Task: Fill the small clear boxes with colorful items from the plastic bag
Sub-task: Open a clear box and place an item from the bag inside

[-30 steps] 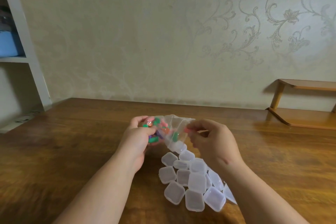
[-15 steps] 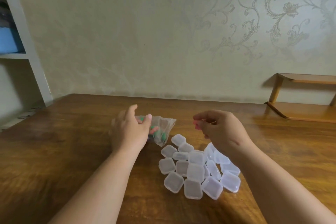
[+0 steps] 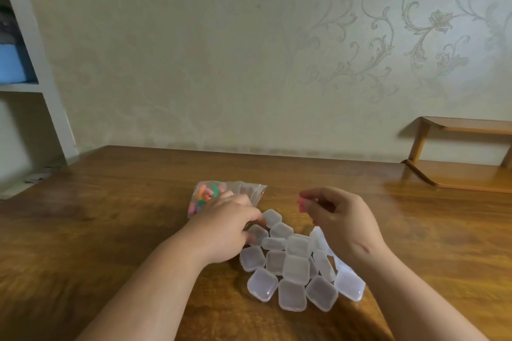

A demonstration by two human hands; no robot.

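- Step in hand, as I judge it: one pink item [image 3: 301, 203] is out of the bag and needs an opened box to go into.
- Right hand [image 3: 343, 227]: raised above the table [image 3: 110, 216], thumb and forefinger pinching the pink item at its tips; the other fingers [image 3: 318, 212] are curled loosely behind.
- Left hand [image 3: 221, 232]: palm down, fingers [image 3: 256, 217] bent over the nearest box [image 3: 257, 232] at the far-left edge of the heap. They touch it, but I cannot tell whether they grip it.
- To do it well: take that one box clear of its neighbours, lift the lid with the left fingers, and bring the pink item low over the opening before letting go. The boxes look light and slippery, so a sideways push would likely scatter the heap.
- Small clear boxes [image 3: 295, 267]: frosted, square with rounded corners. They lie packed and partly overlapping, below and between the two sets of fingers. All lids seem shut, and none shows colour inside, so filling looks barely begun.
- Plastic bag [image 3: 249, 191]: clear and crumpled, lying on the table just beyond the left fingers, its mouth turned toward the right hand.
- Colorful items [image 3: 206, 196]: short pieces in pink, orange and green, bunched at the bag's closed end.
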